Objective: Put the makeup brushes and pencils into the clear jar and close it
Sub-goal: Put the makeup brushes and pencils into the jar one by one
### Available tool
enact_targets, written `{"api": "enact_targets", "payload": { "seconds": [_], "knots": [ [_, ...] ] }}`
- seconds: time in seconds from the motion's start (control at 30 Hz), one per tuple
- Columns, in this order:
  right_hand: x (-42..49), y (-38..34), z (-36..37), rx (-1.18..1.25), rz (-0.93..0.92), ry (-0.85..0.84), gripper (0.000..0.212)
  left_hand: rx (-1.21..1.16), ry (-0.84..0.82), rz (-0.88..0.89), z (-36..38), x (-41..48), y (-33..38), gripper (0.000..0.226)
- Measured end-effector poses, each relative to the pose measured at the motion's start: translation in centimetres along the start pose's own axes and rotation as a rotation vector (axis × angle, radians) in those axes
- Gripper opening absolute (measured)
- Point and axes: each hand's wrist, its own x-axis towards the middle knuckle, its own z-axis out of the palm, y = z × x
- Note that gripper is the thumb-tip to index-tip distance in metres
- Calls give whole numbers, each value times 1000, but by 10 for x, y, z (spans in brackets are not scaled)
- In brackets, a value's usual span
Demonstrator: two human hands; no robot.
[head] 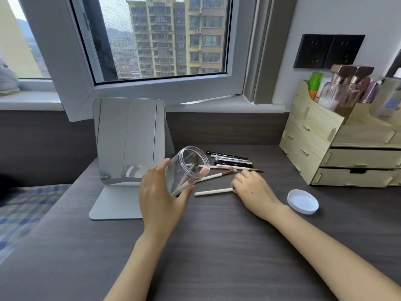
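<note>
My left hand (161, 193) grips the clear jar (188, 168), tilted with its open mouth toward the right. Two brushes sit inside it, bristles near the mouth. My right hand (252, 190) rests on the desk with its fingertips closed on the end of a white-handled brush (213, 191) that lies flat. Another white brush (217, 175) lies just behind it. Further back lie more brushes and several black and silver pencils (232, 159). The white jar lid (302, 201) lies upside down to the right of my right hand.
A standing mirror (128, 140) is at the left behind the jar. A wooden drawer organiser (338, 148) with bottles and brushes stands at the back right. The dark desk (217, 246) ends at a bed with a checked cover on the left.
</note>
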Motion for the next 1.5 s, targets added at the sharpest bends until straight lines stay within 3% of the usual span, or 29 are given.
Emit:
{"api": "enact_targets", "payload": {
  "seconds": [0.17,0.23,0.3,0.4,0.57,0.73,0.87,0.97,1.07,1.13,1.17,1.23,1.33,1.4,1.5],
  "knots": [
    [-30,7,-42,636,549,229,4,8,-10,37,1,-1,-1,83],
    [-41,7,-75,876,625,448,8,8,-16,49,2,-1,-2,84],
    [-45,1,-105,955,582,525,9,2,-31,62,4,-2,-3,84],
    [-43,-17,-126,827,379,467,18,-23,-60,95,5,-4,-2,82],
    [-29,-48,-121,599,135,211,41,-60,-116,164,6,-9,2,78],
    [-23,-60,-124,742,198,263,10,-104,-142,198,5,-9,3,76],
    [-16,-60,-121,633,188,396,17,-141,-110,171,4,-8,4,75],
    [-19,-63,-119,585,140,337,33,-166,-91,161,3,-7,4,69],
    [-19,-56,-115,868,144,321,33,-160,-64,98,2,-6,3,74],
    [-14,-43,-98,1006,331,459,29,-161,-18,15,0,-4,1,75],
    [-8,-35,-84,922,430,489,28,-171,3,-32,-1,-3,0,74],
    [3,-22,-45,654,490,384,23,-199,35,-120,-3,-2,-1,73],
    [19,-11,6,393,355,157,21,-214,60,-182,-3,0,-3,71],
    [28,-8,21,304,253,88,27,-218,63,-190,-3,1,-4,71],
    [40,-7,23,118,164,30,19,-202,65,-180,-3,1,-4,71]
  ]
}}
